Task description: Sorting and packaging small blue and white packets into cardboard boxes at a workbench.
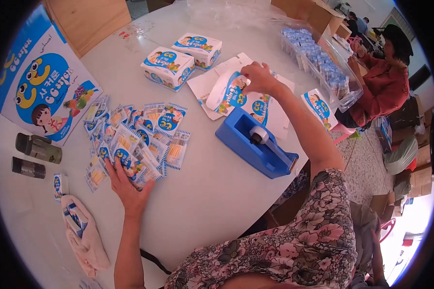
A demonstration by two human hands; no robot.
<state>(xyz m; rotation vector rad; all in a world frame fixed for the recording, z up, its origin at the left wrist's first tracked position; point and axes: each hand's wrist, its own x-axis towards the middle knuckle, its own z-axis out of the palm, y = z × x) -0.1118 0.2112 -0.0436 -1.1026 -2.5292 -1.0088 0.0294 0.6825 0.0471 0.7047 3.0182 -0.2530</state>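
My left hand (128,191) is at the near edge of a loose pile of small printed sachets (171,118). Its thumb and fingers close round several sachets (135,161) at the front; some fingertips are hidden. Farther off to the right, my right hand (261,79) grips the edge of a small white-and-blue carton (232,91). This carton is partly opened out, curved, and tilted above other flattened cartons (205,89) lying on the table. Just nearer than them stands a blue tape dispenser (255,144) with a roll in it.
Two closed cartons (168,66) stand at the back. A large printed box (48,82), two dark bottles (38,148) and a pink cloth (84,236) are on the left. A clear bin of sachets (316,62) stands back right, near a seated person in red (386,91).
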